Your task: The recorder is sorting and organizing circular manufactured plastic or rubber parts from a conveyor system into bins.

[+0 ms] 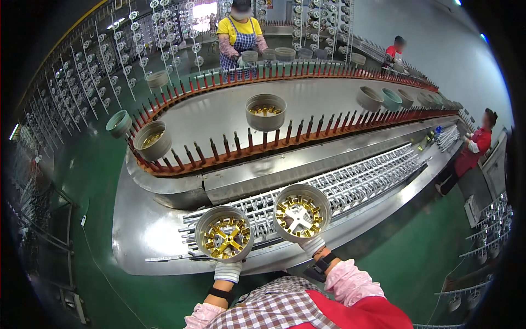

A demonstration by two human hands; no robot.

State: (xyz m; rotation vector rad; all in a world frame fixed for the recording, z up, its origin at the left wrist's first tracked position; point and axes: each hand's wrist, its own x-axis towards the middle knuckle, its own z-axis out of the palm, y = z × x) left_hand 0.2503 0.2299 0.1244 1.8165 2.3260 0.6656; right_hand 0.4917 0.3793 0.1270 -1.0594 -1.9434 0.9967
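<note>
My left hand point(228, 271), in a white glove, holds a round grey tub point(200, 219) from its near side. Inside this tub, small gold pieces ring a gold cross-shaped frame point(229, 240). My right hand point(312, 246), also gloved, grips a second grey tub point(326, 200) at its near right edge. That one has a similar ring of gold pieces around a silvery-white cross point(299, 218). The fingers of both hands are mostly hidden by the tubs. Both tubs are above a stack of silver metal racks point(356, 183) lying on the steel bench point(139, 233).
Past the racks runs a looped conveyor with upright red spindles point(289, 131). It carries grey tubs point(266, 122) and a green tub point(392, 99). Across it stands a co-worker point(239, 41) in a checked apron; another person point(475, 148) is at the far right. Racks of parts point(71, 71) hang at left.
</note>
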